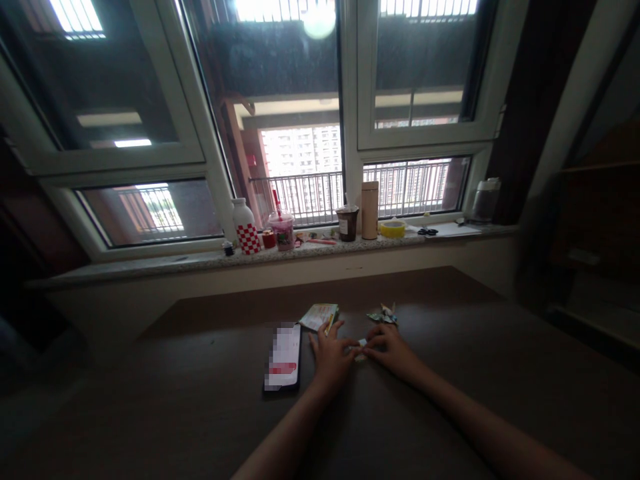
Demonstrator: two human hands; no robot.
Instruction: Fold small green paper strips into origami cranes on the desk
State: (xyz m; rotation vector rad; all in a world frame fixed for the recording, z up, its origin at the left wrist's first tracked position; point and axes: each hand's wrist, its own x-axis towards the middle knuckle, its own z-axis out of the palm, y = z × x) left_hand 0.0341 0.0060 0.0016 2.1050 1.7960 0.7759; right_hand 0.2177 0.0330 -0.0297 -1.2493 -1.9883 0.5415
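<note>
On the dark table my left hand (331,352) and my right hand (391,348) meet at a small pale piece of folded paper (362,343). The fingertips of both hands pinch it from either side, and most of it is hidden by them. Just behind my left hand lies a flat printed paper packet (319,316). Beyond my right hand sits a small folded paper figure (385,315) with pointed ends. To the left of my left hand a phone (283,357) lies face up, its lit screen partly blurred.
The table (200,413) reaches toward a stone windowsill (210,263). Along the sill stand a checkered bottle (247,230), a pink drink cup (283,232), a dark cup (347,223), a tan cylinder (369,210), yellow tape (393,229), scissors (427,232) and a clear jar (486,200).
</note>
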